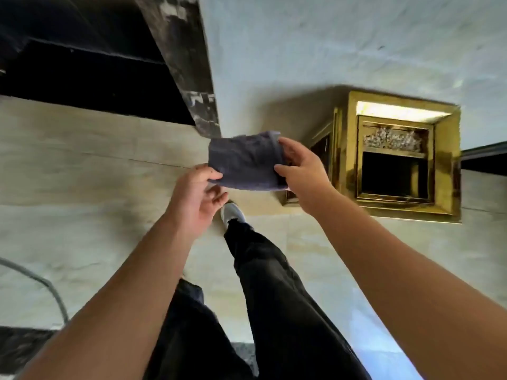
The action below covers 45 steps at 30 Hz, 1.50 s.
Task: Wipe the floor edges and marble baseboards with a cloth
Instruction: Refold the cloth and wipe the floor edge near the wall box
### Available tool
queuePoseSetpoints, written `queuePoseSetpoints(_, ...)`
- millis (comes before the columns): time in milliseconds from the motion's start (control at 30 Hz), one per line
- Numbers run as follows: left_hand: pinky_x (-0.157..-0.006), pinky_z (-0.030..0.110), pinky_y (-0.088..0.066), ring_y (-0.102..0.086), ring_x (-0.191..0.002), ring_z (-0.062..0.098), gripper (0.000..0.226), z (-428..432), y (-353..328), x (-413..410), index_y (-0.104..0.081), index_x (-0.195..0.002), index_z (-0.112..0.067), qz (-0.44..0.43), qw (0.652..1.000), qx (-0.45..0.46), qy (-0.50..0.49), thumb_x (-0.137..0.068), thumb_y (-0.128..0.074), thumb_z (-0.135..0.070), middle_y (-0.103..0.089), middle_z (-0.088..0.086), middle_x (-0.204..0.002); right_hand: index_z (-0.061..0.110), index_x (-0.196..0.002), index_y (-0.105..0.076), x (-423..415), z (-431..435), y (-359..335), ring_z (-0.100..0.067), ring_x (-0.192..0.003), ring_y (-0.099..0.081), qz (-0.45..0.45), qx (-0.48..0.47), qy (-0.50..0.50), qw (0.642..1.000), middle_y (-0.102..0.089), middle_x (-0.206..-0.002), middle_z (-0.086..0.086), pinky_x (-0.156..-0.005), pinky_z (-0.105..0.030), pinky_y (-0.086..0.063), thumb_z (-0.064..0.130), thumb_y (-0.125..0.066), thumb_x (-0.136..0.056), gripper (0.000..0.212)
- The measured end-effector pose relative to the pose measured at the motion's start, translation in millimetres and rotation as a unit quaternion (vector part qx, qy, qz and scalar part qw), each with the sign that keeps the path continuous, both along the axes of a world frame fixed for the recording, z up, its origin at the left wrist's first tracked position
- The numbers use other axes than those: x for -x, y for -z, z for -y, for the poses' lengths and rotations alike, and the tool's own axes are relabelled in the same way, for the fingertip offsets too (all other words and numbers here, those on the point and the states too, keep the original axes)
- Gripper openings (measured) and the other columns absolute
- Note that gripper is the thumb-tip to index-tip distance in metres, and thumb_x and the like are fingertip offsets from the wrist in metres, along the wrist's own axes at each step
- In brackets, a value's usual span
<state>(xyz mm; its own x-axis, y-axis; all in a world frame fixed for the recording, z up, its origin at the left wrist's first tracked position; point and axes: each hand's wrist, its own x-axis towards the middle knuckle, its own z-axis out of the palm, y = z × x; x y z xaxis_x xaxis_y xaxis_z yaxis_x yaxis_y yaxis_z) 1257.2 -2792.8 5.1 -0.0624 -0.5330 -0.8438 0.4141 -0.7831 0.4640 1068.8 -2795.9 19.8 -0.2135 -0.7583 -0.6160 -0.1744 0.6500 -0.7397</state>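
Item: one cloth [245,163], grey-blue, folded into a thick pad, at centre frame. It is hanging in the air between two hands and is not touching floor or wall.

Left hand [196,194], one: it is pinching the cloth's lower-left corner between thumb and forefinger, the other fingers curling loosely beneath.

Right hand [300,167], one: it is gripping the cloth's right edge, thumb on the near face, fingers wrapping behind. The two-handed hold is likely serving to square the fold into a flat wiping face before work begins.

Marble baseboard [189,67], one dark veined band, is running from top centre down to mid-frame, meeting the pale floor [82,171] at left. Wiping is judged not yet started here.

Gold-coloured bin [397,157], one, square-topped, is standing at right of frame against the wall, just beside the right hand.

Shoe [233,212], one in view, grey, is stepping forward under the cloth; two dark trouser legs are showing below.
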Motion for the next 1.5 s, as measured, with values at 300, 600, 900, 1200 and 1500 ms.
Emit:
queuePoseSetpoints(300, -0.061, 0.025, -0.036, -0.047, -0.071, 0.013, 0.013, 74, 276, 1, -0.054, -0.08, -0.019, -0.032, 0.995, -0.056, 0.072, -0.087, -0.053, -0.008, -0.054, -0.005, -0.079, 0.022, -0.135, -0.056, 0, 44, 270, -0.001, -0.104, -0.057, -0.062, 0.018, 0.058, 0.996, -0.061, -0.115, 0.013, -0.078, -0.004, -0.042, -0.005, -0.059, -0.088, 0.055)
queuePoseSetpoints(600, -0.061, 0.029, -0.04, -0.063, -0.076, 0.021, 0.026, 96, 595, 19, -0.062, -0.115, -0.011, 0.087, 0.935, 0.037, 0.34, -0.09, -0.062, -0.006, -0.069, 0.009, -0.099, 0.027, -0.149, -0.041, 20, 20, 594, -0.023, -0.13, -0.051, -0.28, -0.01, 0.036, 0.959, -0.054, -0.145, -0.004, -0.111, -0.036, -0.041, 0.007, -0.054, -0.086, 0.067)
queuePoseSetpoints(900, -0.109, 0.048, -0.037, -0.034, -0.136, 0.042, 0.066, 106, 641, -84, -0.041, -0.144, -0.014, 0.515, 0.546, 0.334, 0.57, -0.086, -0.066, -0.033, -0.032, 0.015, -0.155, 0.037, -0.157, -0.006, -21, 22, 653, -0.024, -0.153, 0.008, -0.381, -0.039, -0.191, 0.904, 0.006, -0.167, 0.003, -0.122, -0.046, -0.007, 0.052, -0.039, -0.099, 0.068)
queuePoseSetpoints(1200, -0.116, 0.072, -0.005, 0.002, -0.149, 0.052, 0.096, 123, 693, -109, -0.002, -0.159, -0.029, 0.645, 0.468, 0.289, 0.531, -0.083, -0.021, -0.083, 0.008, 0.016, -0.167, 0.034, -0.156, 0.008, 15, 34, 698, -0.024, -0.152, 0.015, -0.482, -0.06, -0.194, 0.852, 0.016, -0.166, 0.006, -0.123, -0.047, 0.004, 0.063, -0.021, -0.097, 0.072)
queuePoseSetpoints(1500, -0.111, 0.077, -0.009, -0.002, -0.145, 0.06, 0.094, 116, 702, -130, -0.009, -0.16, -0.032, 0.668, 0.485, 0.283, 0.488, -0.082, -0.029, -0.082, 0.0, 0.02, -0.167, 0.043, -0.155, 0.0, -103, 132, 702, -0.038, -0.151, 0.013, -0.473, 0.006, -0.187, 0.861, 0.01, -0.167, -0.001, -0.12, -0.058, 0.006, 0.059, -0.021, -0.095, 0.066)
